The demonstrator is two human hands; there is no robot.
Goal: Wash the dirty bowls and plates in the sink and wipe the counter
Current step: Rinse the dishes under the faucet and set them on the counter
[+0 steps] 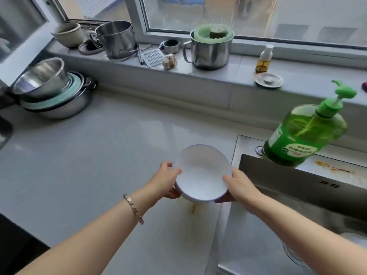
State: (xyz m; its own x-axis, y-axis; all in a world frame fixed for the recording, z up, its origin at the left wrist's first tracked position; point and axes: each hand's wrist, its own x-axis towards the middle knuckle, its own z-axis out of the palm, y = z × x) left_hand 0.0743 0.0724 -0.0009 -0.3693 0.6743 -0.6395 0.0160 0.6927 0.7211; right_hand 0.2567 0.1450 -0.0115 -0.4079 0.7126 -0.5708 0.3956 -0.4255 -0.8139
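Over the counter (pixel 99 155), just left of the sink (pixel 297 205), both hands hold the white bowl (pixel 202 173): left hand (pixel 165 180) and right hand (pixel 238 184) grip opposite rims (thumbs on top), above an orange stain (pixel 193 208).

Broad bare counter (pixel 95 155) left of bowl (pixel 202 175); soap bottle (pixel 303 135) crowds sink rim (pixel 248 141) right; stacked pots (pixel 53 94) far left.

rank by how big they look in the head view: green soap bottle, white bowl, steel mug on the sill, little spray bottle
1. green soap bottle
2. white bowl and steel mug look close; the bowl is slightly bigger but nearer the camera, so unsure
3. spray bottle
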